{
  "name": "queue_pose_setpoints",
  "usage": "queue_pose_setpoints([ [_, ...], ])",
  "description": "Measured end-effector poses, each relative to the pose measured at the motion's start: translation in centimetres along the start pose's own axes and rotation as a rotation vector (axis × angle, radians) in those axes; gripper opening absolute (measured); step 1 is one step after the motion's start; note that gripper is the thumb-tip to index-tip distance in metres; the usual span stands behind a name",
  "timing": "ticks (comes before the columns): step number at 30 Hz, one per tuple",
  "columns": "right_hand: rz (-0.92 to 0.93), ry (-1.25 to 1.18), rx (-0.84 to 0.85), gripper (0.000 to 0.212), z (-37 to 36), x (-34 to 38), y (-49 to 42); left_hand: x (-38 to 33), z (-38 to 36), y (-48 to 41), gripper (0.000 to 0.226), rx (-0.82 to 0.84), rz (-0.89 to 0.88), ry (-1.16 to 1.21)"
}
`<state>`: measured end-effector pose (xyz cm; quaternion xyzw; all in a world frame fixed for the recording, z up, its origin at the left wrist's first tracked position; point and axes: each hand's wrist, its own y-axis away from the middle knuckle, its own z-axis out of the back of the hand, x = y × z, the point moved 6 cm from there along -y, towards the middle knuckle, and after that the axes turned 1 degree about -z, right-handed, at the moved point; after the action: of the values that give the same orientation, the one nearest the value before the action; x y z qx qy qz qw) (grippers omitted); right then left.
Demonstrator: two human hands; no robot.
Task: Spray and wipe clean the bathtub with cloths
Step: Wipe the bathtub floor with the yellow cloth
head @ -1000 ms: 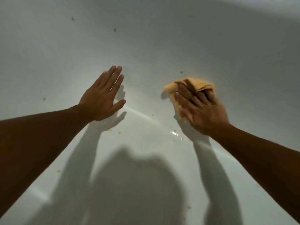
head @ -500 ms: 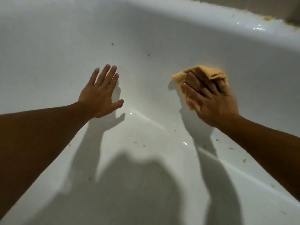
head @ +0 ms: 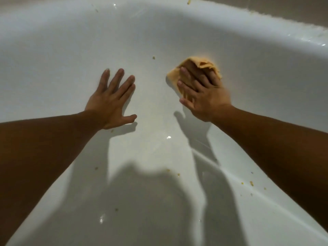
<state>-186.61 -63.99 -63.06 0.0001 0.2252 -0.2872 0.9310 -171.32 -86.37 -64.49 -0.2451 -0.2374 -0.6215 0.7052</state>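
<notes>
I look down into a white bathtub. My right hand presses a crumpled orange cloth flat against the tub's far inner wall, fingers spread over it. My left hand lies flat on the same wall to the left of the cloth, fingers apart, holding nothing. Both forearms reach in from the bottom corners. Most of the cloth is hidden under my right hand.
Small yellowish crumbs dot the tub floor and wall, one speck just left of the cloth. The tub rim curves across the top right, wet and speckled. My shadow covers the tub floor below.
The view has tilted up, so the tub rim now shows. My right hand has slid the cloth up the wall. The fingers of my left hand have spread wider.
</notes>
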Motion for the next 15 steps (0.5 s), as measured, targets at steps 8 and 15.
queue_pose_setpoints([
  [8, -0.067, 0.03, -0.148, 0.065, 1.4, 0.4, -1.5, 0.1, 0.0, 0.2, 0.111, -0.055, -0.041, 0.015],
  [15, 0.017, -0.197, -0.058, 0.066, 2.3, 6.6, -9.6, 0.2, -0.1, 0.5, 0.113, -0.091, -0.08, -0.014],
])
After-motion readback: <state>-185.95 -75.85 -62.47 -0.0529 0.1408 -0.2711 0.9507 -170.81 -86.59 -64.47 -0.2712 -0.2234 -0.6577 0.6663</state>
